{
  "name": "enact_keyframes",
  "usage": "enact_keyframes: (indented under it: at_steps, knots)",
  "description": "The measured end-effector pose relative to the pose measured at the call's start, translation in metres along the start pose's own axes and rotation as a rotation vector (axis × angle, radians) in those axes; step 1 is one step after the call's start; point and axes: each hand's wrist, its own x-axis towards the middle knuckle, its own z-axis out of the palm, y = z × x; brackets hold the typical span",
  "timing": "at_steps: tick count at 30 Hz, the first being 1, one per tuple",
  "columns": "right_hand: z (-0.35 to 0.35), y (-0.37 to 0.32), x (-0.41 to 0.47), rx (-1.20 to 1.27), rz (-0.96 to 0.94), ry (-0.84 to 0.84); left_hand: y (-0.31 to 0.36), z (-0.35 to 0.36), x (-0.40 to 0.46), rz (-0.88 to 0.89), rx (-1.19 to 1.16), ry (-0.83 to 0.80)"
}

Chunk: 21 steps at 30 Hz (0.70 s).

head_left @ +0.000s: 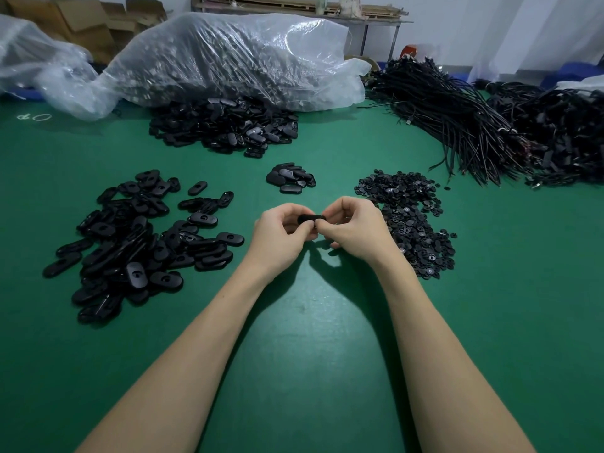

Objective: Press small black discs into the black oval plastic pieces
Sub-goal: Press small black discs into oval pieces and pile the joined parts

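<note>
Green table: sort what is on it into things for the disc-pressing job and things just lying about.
For the job: oval piece held by left hand and right hand; pile of oval pieces; pile of small discs; small oval heap.

Lying about: cable bundles; plastic bag; cardboard boxes.

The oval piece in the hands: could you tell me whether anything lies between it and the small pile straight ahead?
Nothing visible does: only bare green table separates the oval piece from the small pile.

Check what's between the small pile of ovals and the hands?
Head view: bare green mat between the small pile of ovals and both hands, left hand, right hand.
</note>
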Motion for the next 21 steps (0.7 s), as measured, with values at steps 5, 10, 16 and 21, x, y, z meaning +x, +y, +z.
enact_keyframes:
  at_steps: [5, 10, 16, 21]
  knots:
    - [0.002, 0.000, 0.000, 0.006, 0.013, -0.021, 0.004, 0.003, -0.002, 0.000, 0.101, 0.040]
    - [0.004, 0.002, 0.002, 0.004, 0.011, -0.023, 0.007, 0.004, -0.004, -0.005, 0.157, 0.069]
    - [0.004, 0.003, 0.001, 0.026, -0.025, -0.025, 0.006, 0.003, -0.004, 0.019, 0.112, 0.061]
    - [-0.002, 0.004, 0.002, 0.308, 0.066, -0.077, 0.006, -0.005, -0.002, 0.204, 0.287, -0.009]
